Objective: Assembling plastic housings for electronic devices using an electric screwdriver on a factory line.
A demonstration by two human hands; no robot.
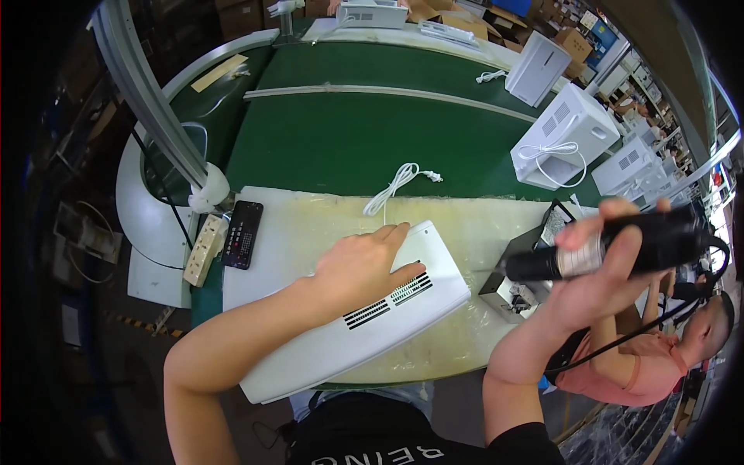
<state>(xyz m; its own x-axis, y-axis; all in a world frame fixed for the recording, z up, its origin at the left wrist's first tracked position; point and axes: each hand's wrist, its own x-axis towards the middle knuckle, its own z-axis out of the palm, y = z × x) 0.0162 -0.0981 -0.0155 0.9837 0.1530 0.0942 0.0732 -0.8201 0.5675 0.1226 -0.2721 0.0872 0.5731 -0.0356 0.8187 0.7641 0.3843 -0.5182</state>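
Note:
A long white plastic appliance housing [339, 346] with two black slotted vents lies slantwise on the worktable. My left hand [364, 263] rests flat on its top near the far edge, the thumb stretched out beside the vents. Raised to the right, my right hand [604, 267] is wrapped round a black power screwdriver [535, 265] with a pale band; its tip points left toward the housing and is blurred. From the tool a black cable [620, 335] hangs down. Beyond the housing lies a coiled white power cord [399, 186] with a plug.
An open metal box [508, 298] stands under the screwdriver. Left are a dark phone [243, 235] and a power strip [203, 252]. Across the green conveyor [372, 132], white appliances [566, 136] stand at the right. A person in a salmon shirt [635, 364] works close on my right.

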